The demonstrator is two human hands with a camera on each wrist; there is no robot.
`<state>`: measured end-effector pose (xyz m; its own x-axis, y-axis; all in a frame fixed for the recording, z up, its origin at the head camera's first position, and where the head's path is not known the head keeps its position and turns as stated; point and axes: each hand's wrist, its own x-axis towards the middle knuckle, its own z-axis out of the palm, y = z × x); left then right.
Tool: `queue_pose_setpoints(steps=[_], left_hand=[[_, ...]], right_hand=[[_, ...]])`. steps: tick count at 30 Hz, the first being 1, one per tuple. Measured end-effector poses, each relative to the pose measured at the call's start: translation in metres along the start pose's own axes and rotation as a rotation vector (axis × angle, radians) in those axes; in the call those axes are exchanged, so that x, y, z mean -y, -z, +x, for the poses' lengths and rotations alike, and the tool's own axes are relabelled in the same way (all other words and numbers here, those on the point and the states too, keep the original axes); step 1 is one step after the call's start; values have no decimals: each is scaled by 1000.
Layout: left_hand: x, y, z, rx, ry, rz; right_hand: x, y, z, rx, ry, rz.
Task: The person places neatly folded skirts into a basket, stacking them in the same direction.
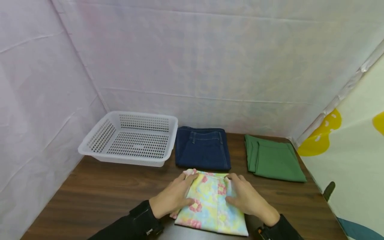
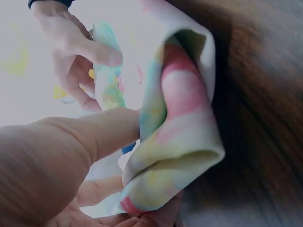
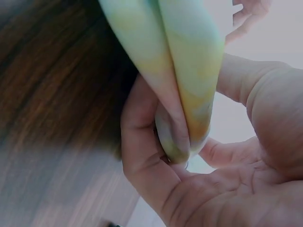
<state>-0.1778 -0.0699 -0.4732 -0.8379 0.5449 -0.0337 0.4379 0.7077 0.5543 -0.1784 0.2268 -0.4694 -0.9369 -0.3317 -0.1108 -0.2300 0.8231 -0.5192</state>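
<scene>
A folded floral garment [image 1: 210, 203], yellow and pale blue with pink flowers, lies at the front of the table. My left hand [image 1: 172, 196] grips its left side. In the left wrist view, the thumb [image 2: 109, 132] lies on top of the layered fabric [image 2: 184, 109] and fingers reach beneath it. On the opposite side, my right hand [image 1: 252, 201] holds the other edge. Its fingers [image 3: 142, 127] curl under the folded layers [image 3: 184, 71] in the right wrist view, with the thumb on the upper face. Parts of the fingertips are hidden by the cloth.
Folded dark blue jeans [image 1: 202, 150] lie just behind the floral garment. At the back left stands a white perforated plastic basket [image 1: 129, 160]. A folded green garment [image 1: 277, 161] is near the right edge of the brown wooden table [image 1: 105, 190]. White sheeting [image 1: 192, 60] encloses the back.
</scene>
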Motion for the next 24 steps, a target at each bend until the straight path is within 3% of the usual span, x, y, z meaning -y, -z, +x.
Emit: queue_pose_setpoints(steps=[8,13,17,24], left_hand=[[2,2,-4,-14,-74,-47],[-1,9,-7,-39,-167,-20],[-4,18,-7,-83,-210,-23],[-8,45,-4,-159,-228,8]], right_hand=[[3,5,-1,44,69,70],[9,13,-4,64,92,67],[17,23,-5,45,117,60],[30,43,1,-11,136,70]])
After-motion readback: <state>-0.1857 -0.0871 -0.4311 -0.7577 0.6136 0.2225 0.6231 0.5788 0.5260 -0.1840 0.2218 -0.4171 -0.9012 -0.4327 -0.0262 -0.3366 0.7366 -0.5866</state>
